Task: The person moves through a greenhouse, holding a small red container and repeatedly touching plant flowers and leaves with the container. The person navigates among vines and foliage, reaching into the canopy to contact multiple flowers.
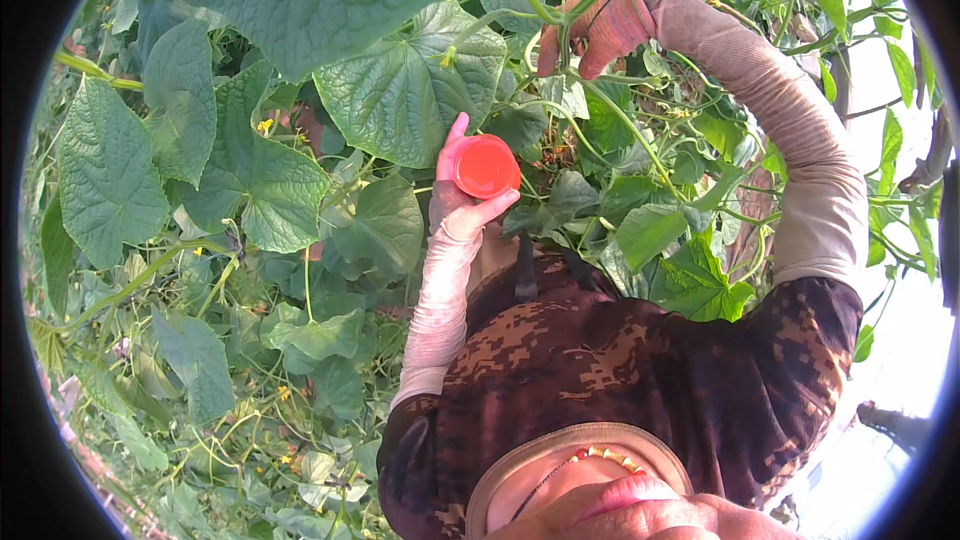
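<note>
My left hand (pixel 474 184) holds a small round red cup or container (pixel 486 166), with its thumb on the near side and fingers on the far side. The cup's round face is towards the camera. A broad green leaf (pixel 416 86) hangs just beyond it. My right hand (pixel 589 34), in an orange-pink fabric glove, reaches in at the upper right. Its curled fingers are by a green vine stem (pixel 565 45), partly behind stems; whether they grip it is unclear. Small yellow flowers (pixel 265 126) show among the cucumber-like vines.
Dense leaves and vines surround both arms. One very large leaf (pixel 330 0) overhangs the top of the view. A thick stem (pixel 142 281) crosses the left side. Tendrils and stems pass beside my right sleeve (pixel 757 82). Dark branches or posts (pixel 892 424) stand at the right edge.
</note>
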